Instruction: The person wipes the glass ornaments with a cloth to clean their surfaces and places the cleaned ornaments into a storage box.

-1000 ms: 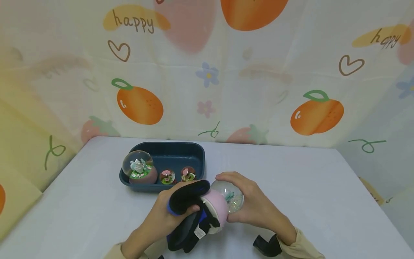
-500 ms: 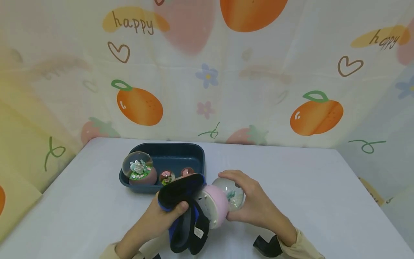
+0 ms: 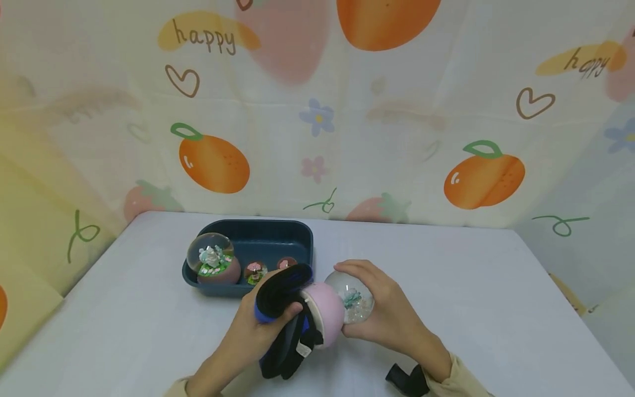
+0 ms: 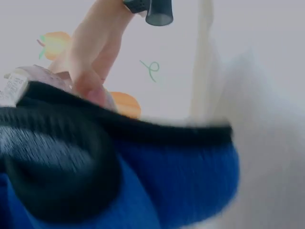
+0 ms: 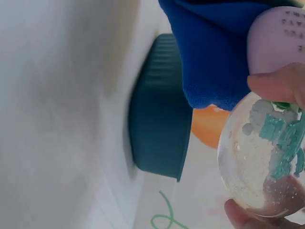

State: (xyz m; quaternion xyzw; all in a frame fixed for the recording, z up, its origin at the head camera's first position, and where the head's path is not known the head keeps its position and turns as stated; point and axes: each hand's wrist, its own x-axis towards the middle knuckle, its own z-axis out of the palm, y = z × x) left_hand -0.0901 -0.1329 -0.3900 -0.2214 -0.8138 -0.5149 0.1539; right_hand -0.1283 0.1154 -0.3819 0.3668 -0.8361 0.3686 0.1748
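My right hand (image 3: 384, 303) grips a snow globe by its clear dome, thumb and fingers on opposite sides. The globe (image 5: 259, 152) lies on its side, with a teal figure inside and a pink base (image 3: 328, 311) pointing left. Lettering shows on the base in the right wrist view. My left hand (image 3: 253, 328) holds a folded blue fleece cloth with black edging (image 3: 285, 344), its thumb over the folds. In the head view the cloth overlaps the underside of the base. Blue fabric (image 4: 190, 176) fills much of the left wrist view, hiding the left fingers.
A dark teal tray (image 3: 270, 242) stands behind the hands. In it sit a larger snow globe (image 3: 214, 259) and two small globes (image 3: 255, 271), one partly hidden by the cloth. A black curved piece (image 3: 408, 380) is by the right sleeve. A printed curtain hangs behind the table.
The cloth first swings off the base's underside toward the left, then comes back against it. The globe shifts slightly left, still held in my right hand.
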